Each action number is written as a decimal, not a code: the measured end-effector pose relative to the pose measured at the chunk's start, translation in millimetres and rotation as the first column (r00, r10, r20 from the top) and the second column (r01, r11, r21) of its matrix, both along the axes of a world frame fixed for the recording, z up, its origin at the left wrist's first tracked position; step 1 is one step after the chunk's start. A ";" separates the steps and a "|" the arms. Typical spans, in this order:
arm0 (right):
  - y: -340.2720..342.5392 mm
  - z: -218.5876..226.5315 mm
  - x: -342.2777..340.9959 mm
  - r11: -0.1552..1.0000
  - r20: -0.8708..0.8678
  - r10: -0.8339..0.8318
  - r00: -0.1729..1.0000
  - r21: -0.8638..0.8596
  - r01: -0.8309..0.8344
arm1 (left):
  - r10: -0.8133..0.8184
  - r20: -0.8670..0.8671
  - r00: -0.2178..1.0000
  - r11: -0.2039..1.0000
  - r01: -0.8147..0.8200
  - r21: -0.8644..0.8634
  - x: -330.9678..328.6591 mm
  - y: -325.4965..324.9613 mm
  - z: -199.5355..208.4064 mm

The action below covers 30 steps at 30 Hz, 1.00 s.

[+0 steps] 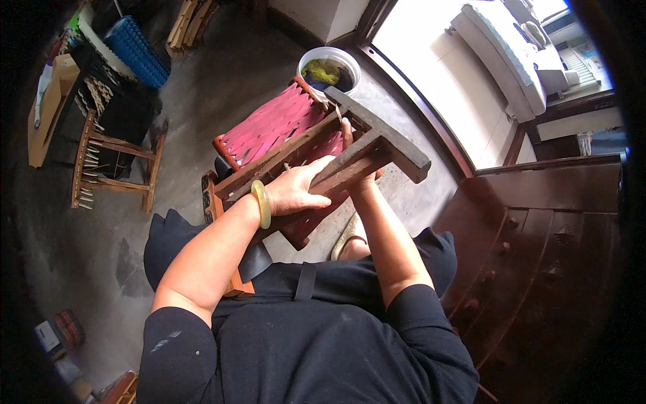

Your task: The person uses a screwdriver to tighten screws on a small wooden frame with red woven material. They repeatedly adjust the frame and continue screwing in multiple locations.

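Note:
Over my lap I hold a dark wooden stool frame (pixel 377 156), tilted, with its thick end bar towards the far right. My left hand (pixel 291 192), with a pale green bangle at the wrist, is closed round a lower rail, thumb on top. My right hand (pixel 364 182) grips the frame from beneath on the right; one finger points up beside the end bar, and the rest is mostly hidden by the wood. Just beyond the frame lies a piece with a woven pink seat (pixel 269 128) in a reddish wooden frame, partly covered by what I hold.
A white bucket (pixel 359 69) with yellow-green mesh inside stands beyond the pink seat. On the left are a small wooden frame with pegs (pixel 152 176) and a blue textured roll (pixel 138 52). A dark red wooden door (pixel 531 276) and a bright doorway bound the right.

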State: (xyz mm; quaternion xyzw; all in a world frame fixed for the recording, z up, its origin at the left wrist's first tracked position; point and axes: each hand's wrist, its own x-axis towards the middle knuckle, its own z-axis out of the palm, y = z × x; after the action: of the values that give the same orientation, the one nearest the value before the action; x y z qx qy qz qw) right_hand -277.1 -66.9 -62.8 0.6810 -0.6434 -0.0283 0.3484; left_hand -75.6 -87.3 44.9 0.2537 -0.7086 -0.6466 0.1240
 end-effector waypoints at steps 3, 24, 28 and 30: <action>-10.7 -44.5 -7.8 0.995 0.431 0.041 0.901 0.061 -0.075 | -0.025 0.005 1.000 1.000 0.025 0.007 -3.7 -0.7 -4.9; -9.0 -26.7 -4.2 0.996 0.094 -0.027 0.995 0.089 0.019 | -0.032 -0.010 0.999 0.998 0.032 0.053 -2.5 -1.5 7.0; -6.8 -1.2 42.6 0.849 0.892 -0.192 0.410 0.360 -0.386 | -0.010 -0.009 1.000 0.997 0.010 0.075 6.8 0.4 -6.4; 14.4 -10.8 57.8 0.820 0.614 -0.024 0.789 0.463 -0.335 | -0.006 -0.022 1.000 0.999 0.007 0.049 4.8 -0.9 -12.3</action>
State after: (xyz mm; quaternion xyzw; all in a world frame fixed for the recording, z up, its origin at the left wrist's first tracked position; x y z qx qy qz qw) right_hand -219.3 -52.5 -73.6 0.7782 -0.6219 0.0332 -0.0802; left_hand -70.8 -88.3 32.6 0.2473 -0.6921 -0.6668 0.1232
